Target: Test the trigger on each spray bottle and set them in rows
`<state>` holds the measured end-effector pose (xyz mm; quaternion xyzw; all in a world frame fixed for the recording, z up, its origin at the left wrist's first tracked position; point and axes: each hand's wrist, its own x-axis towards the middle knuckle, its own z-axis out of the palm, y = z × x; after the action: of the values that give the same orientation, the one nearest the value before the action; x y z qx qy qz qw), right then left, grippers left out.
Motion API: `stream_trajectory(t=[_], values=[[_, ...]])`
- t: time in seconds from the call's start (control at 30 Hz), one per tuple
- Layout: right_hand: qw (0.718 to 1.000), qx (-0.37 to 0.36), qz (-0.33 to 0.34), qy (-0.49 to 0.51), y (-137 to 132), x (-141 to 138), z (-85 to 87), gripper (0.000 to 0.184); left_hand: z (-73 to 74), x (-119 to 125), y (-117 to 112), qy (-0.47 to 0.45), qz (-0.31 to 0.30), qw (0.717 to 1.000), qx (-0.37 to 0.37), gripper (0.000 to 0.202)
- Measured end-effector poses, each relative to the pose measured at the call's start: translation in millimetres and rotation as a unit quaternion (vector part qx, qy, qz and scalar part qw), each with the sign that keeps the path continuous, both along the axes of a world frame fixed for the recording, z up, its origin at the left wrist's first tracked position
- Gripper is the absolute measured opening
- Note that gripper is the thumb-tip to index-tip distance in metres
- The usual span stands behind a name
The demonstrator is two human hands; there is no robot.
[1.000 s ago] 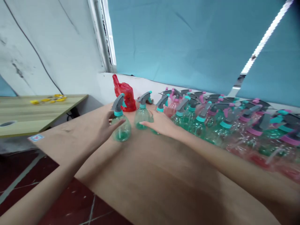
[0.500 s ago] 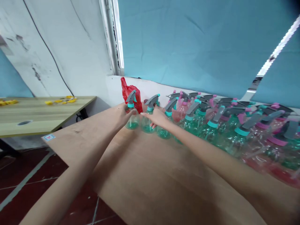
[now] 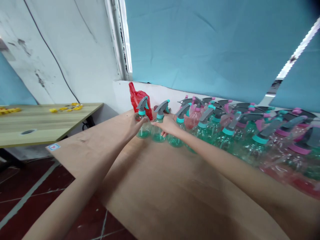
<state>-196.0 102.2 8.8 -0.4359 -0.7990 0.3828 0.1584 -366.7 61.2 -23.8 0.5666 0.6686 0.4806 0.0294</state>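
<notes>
My left hand [image 3: 135, 126] is closed round the left side of a clear green spray bottle [image 3: 143, 134], the leftmost in the row. That bottle has a grey trigger head and a teal collar and stands upright. My right hand [image 3: 168, 125] grips the second green spray bottle [image 3: 158, 135] from its right side, with the thumb across its front; some of the fingers are hidden. Close to the right of this hand stands a third green spray bottle [image 3: 175, 141]. The two held bottles are side by side, almost touching.
Several green and pink spray bottles [image 3: 226, 138] crowd the right side of the wooden table [image 3: 160, 186]. A red plastic bag [image 3: 140, 96] stands behind the held bottles. At the left, another table [image 3: 45, 123] bears yellow pieces [image 3: 71, 107]. Blue sheeting [image 3: 200, 46] covers the wall behind.
My left hand has shifted slightly right with the leftmost spray bottle, narrowing the gap to the second one. My right hand has stayed almost still at the second bottle.
</notes>
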Motion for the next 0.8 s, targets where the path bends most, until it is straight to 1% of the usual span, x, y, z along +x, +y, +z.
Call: stream_trajectory(t=[0.1, 0.17, 0.23, 0.27, 0.37, 0.43, 0.5, 0.57, 0.6, 0.63, 0.67, 0.73, 0.8], values=[[1.000, 0.027, 0.005, 0.002, -5, 1, -1.0, 0.031, 5.4, 3, -12, 0.008, 0.018, 1.000, 0.001, 0.033], [0.998, 0.056, 0.006, 0.005, -12, 4, -1.7, 0.032, 9.5, 5, -24, 0.010, 0.039, 0.999, 0.004, 0.039], [0.995, 0.096, 0.002, 0.009, -25, 10, -2.8, 0.039, 13.7, 8, -39, 0.008, 0.060, 0.998, 0.009, 0.051], [0.993, 0.120, -0.001, 0.010, -32, 15, -3.6, 0.047, 15.5, 12, -48, 0.007, 0.070, 0.997, 0.015, 0.055], [0.982, 0.190, -0.003, 0.010, -63, 37, -8.2, 0.059, 17.1, 29, -80, 0.002, 0.075, 0.997, 0.036, 0.055], [0.976, 0.219, 0.008, 0.010, -85, 57, -13.0, 0.059, 13.8, 47, -102, -0.002, 0.043, 0.998, 0.039, 0.051], [0.972, 0.233, 0.014, 0.009, -107, 81, -18.2, 0.056, 8.4, 71, -123, -0.005, -0.010, 1.000, 0.026, 0.050], [0.965, 0.260, 0.017, 0.006, -124, 106, -22.8, 0.054, 3.7, 98, -139, -0.002, -0.077, 0.997, 0.005, 0.053], [0.963, 0.268, 0.027, 0.003, -131, 119, -24.6, 0.048, 2.6, 113, -145, -0.009, -0.128, 0.991, -0.027, 0.056], [0.961, 0.272, 0.040, 0.006, -137, 131, -26.0, 0.043, 2.6, 127, -150, -0.006, -0.168, 0.985, -0.051, 0.058], [0.960, 0.274, 0.056, 0.011, -142, 144, -27.0, 0.042, 3.7, 142, -153, 0.005, -0.203, 0.977, -0.068, 0.059], [0.959, 0.272, 0.073, 0.019, -150, 167, -27.6, 0.038, 8.4, 170, -154, 0.021, -0.265, 0.962, -0.065, 0.062], [0.958, 0.276, 0.077, 0.031, -157, 188, -26.7, 0.034, 14.4, 196, -150, -0.001, -0.297, 0.954, -0.044, 0.054]])
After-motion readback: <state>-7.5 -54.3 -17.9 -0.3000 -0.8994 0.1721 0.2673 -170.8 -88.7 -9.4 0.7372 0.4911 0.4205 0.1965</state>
